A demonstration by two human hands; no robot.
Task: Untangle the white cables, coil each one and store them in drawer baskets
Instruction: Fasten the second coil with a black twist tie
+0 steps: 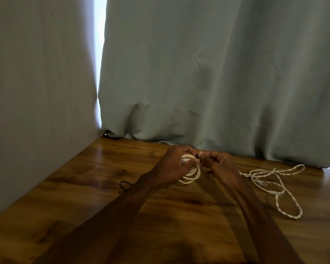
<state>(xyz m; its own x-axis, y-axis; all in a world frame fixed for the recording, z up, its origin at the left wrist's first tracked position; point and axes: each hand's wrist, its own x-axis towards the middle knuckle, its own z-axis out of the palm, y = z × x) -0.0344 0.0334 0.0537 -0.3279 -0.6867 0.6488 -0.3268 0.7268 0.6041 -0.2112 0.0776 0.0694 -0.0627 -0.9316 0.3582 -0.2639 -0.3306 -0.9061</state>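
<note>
A white cable wound into a coil [193,175] rests against the wooden table top, gripped at its upper part by my left hand [174,166]. My right hand [220,168] sits just to its right, with fingertips pinched on a small black tie [198,156] at the top of the coil. A second white cable [274,184], twisted and lying in loose loops, is spread on the table to the right of my right hand. No drawer basket is in view.
The wooden table [103,187] meets a grey wall at the left and a pale blue-green curtain [217,73] along the back. A thin dark loop [124,184] lies on the table by my left forearm.
</note>
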